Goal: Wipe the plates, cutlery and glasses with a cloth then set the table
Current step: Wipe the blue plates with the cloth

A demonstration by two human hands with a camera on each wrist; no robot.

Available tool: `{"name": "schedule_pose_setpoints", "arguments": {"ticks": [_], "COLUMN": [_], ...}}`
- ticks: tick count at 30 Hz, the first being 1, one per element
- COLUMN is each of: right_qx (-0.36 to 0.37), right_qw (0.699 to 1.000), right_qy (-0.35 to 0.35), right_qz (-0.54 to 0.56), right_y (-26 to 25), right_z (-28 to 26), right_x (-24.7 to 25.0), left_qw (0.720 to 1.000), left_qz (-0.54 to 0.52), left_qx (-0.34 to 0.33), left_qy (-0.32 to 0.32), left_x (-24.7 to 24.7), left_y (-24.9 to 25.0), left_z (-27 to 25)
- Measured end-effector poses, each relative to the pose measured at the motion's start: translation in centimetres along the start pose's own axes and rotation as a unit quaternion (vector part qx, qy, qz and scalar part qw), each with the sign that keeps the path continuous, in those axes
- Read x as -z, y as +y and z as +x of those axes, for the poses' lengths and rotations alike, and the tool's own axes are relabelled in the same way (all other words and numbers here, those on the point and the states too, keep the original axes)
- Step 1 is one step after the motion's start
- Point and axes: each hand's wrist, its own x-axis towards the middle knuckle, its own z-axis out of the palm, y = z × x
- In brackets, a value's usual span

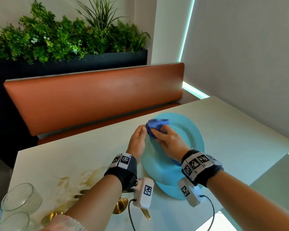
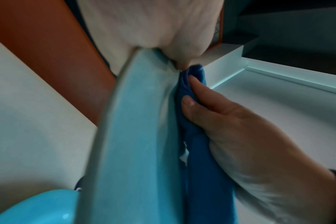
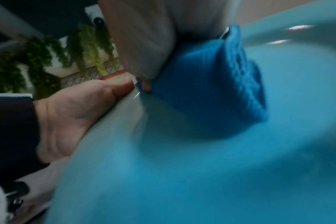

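Note:
A light blue plate (image 1: 187,130) is tilted up above the table, and my left hand (image 1: 138,139) grips its left rim. My right hand (image 1: 167,140) holds a bunched dark blue cloth (image 1: 155,126) against the plate's upper face. The left wrist view shows the plate (image 2: 136,121) edge-on with the cloth (image 2: 197,151) and my right hand's fingers (image 2: 194,94) beside it. In the right wrist view the cloth (image 3: 211,94) lies on the plate (image 3: 182,174), and my left thumb (image 3: 113,87) is on the rim. A second blue plate (image 1: 170,190) lies flat underneath.
Two clear glasses (image 1: 20,197) stand at the table's near left. Gold cutlery (image 1: 120,205) lies near my left forearm. An orange bench backrest (image 1: 93,97) runs behind the pale table (image 1: 240,139), with a dark planter of green plants (image 1: 65,39) beyond and a wall to the right.

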Motion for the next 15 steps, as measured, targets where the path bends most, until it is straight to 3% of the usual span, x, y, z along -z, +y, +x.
{"name": "schedule_pose_setpoints", "arguments": {"ticks": [2,4,6,11,15], "right_qx": [-0.039,-0.138,-0.190,-0.072,0.030], "right_qw": [0.999,0.985,0.976,0.996,0.989], "right_qy": [0.013,0.100,0.101,-0.009,-0.135], "right_qz": [0.009,0.017,0.026,0.053,0.054], "right_y": [1.1,2.2,2.1,-0.7,-0.2], "right_z": [0.6,1.0,1.3,-0.2,-3.1], "right_x": [1.2,1.9,1.5,-1.0,-1.7], "left_qw": [1.000,1.000,1.000,0.999,0.997], "left_qz": [-0.009,0.001,0.012,-0.038,-0.074], "left_qx": [-0.005,-0.015,-0.026,0.000,0.007], "left_qy": [0.000,-0.004,-0.011,0.007,0.005], "left_x": [0.2,0.0,-0.4,-0.4,0.4], "left_y": [0.0,0.4,0.7,1.0,1.0], "left_z": [-0.1,0.0,0.4,1.5,1.6]}}
